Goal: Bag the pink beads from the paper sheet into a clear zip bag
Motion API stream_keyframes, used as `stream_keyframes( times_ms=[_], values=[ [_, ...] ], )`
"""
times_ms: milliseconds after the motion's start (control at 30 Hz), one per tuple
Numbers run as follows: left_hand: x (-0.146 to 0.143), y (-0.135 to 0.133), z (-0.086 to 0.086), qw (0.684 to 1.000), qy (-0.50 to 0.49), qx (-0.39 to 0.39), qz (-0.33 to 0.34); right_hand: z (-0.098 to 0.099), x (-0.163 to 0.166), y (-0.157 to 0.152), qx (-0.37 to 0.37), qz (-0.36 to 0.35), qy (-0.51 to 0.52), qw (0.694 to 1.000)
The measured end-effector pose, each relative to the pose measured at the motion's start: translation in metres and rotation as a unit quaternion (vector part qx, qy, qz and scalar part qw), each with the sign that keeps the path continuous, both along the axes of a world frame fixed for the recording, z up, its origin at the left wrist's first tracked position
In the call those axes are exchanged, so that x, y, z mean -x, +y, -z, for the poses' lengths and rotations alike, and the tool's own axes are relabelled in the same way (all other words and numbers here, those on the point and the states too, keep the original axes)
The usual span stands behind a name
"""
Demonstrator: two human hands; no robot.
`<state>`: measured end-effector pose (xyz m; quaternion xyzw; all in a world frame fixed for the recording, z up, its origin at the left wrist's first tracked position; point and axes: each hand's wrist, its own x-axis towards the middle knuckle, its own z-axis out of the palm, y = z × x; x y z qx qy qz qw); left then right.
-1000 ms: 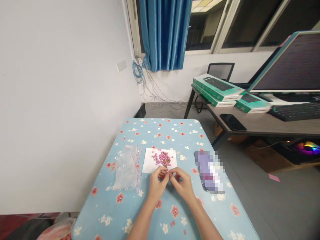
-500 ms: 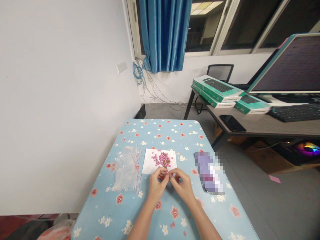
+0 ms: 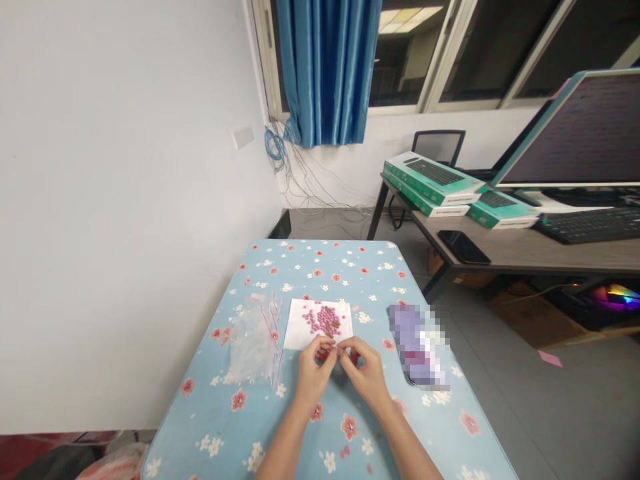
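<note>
A small surface (image 3: 280, 427) covered with a light blue, flower-printed cloth is seen against a white wall on its left edge. Near its middle a white paper square (image 3: 300, 327) is laid flat, and a heap of small round pink beads (image 3: 323, 319), with a few brownish ones, is piled on it. Toward the left edge, just beside the paper, a loose pile of clear, crinkled bags (image 3: 253, 343) with red seal strips is spread. Toward the right edge a blurred purple item (image 3: 417, 347) is laid, its long axis running from the far edge to the near edge.

The left hand (image 3: 314, 373) and right hand (image 3: 367, 372) are brought together just at the near edge of the paper, fingertips touching. The fingers of both are pinched narrow around something small and pinkish held between them; what it is, and which way it points, cannot be told. Nothing is set between the hands and the beads.

A desk (image 3: 500, 250) with green boxes (image 3: 430, 180), a phone (image 3: 463, 245) and a monitor (image 3: 575, 133) is seen beyond the right edge.
</note>
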<state>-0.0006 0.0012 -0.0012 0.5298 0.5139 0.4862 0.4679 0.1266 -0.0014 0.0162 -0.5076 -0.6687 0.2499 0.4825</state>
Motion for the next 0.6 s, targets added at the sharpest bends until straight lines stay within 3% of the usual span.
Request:
stream_keyframes(
  times_ms=[600],
  values=[
    [0.0010,-0.0003,-0.0003,1.000,0.002,-0.006,0.001,-0.0052,0.0008,-0.0021,0.007,-0.016,-0.008,1.000]
  ],
)
